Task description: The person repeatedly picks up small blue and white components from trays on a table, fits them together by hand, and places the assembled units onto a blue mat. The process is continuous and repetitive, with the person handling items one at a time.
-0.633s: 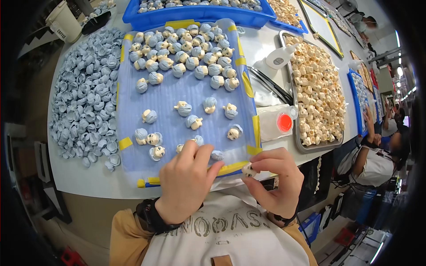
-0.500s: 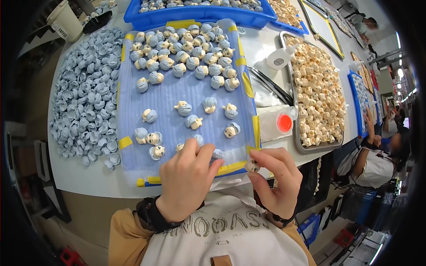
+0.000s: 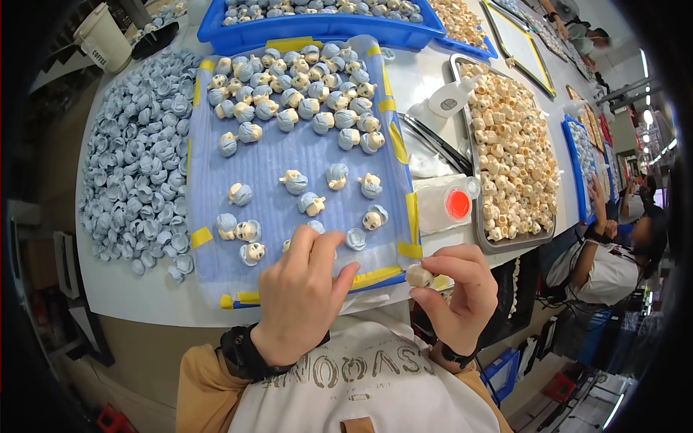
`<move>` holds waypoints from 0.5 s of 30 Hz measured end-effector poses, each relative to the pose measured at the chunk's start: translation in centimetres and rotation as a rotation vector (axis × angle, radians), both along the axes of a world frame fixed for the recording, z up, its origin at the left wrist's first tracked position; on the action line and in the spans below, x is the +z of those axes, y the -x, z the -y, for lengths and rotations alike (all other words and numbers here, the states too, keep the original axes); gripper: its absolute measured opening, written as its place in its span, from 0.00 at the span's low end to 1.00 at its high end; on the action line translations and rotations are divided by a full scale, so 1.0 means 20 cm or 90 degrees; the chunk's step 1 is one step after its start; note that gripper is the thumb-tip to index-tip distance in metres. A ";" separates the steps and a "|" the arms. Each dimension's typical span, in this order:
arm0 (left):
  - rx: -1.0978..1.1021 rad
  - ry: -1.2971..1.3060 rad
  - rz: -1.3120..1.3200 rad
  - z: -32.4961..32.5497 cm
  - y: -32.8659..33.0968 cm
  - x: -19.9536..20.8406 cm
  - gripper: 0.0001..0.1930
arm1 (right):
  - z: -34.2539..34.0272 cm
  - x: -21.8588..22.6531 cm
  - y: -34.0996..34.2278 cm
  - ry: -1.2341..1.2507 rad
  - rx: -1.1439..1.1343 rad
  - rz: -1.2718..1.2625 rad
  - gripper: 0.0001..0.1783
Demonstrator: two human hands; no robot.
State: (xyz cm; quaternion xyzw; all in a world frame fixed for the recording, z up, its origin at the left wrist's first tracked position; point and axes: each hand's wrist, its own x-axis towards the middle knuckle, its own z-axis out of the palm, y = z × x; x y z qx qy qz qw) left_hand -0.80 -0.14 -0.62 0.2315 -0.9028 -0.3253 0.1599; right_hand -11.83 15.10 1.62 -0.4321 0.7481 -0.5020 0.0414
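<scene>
Between the thumb and fingers of my right hand (image 3: 462,299) is a small cream doll head (image 3: 419,276), just off the near right corner of the lined blue tray. My left hand (image 3: 299,303) hovers over the tray's near edge, palm down, fingers bent and thumb apart, with nothing visible in it. Its fingertips partly cover a blue-haired doll head (image 3: 316,227); whether they touch it I cannot tell. Right of them, a loose light-blue hair shell (image 3: 355,239) lies on the blue liner (image 3: 267,159). Several doll heads with blue hair are spread over that liner.
A heap of blue hair shells (image 3: 137,159) lies at left. On the right are a metal tray (image 3: 498,244) of cream heads, black tweezers (image 3: 440,144), a white squeeze bottle (image 3: 449,99) and a tub with red contents (image 3: 458,204). Behind stands a blue bin (image 3: 317,30). Another person (image 3: 599,252) sits far right.
My right hand has shifted slightly right and turned the doll head, so its face points away more. The left thumb has drawn back, and the loose hair shell now shows fully.
</scene>
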 end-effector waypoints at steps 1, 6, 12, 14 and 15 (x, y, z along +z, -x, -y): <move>-0.003 0.004 0.019 0.00 0.00 0.01 0.17 | 0.00 0.00 0.00 0.002 0.005 -0.002 0.21; -0.009 0.055 0.080 -0.01 0.03 0.03 0.21 | 0.02 0.00 0.01 0.010 0.018 -0.011 0.21; -0.018 0.081 0.090 -0.01 0.05 0.01 0.18 | 0.01 -0.01 0.01 0.015 0.038 0.004 0.22; -0.014 0.082 0.089 -0.01 0.06 0.01 0.18 | 0.00 -0.02 0.01 0.013 0.040 0.006 0.22; -0.014 0.082 0.086 -0.01 0.06 0.01 0.18 | 0.00 -0.02 0.01 0.011 0.040 0.007 0.22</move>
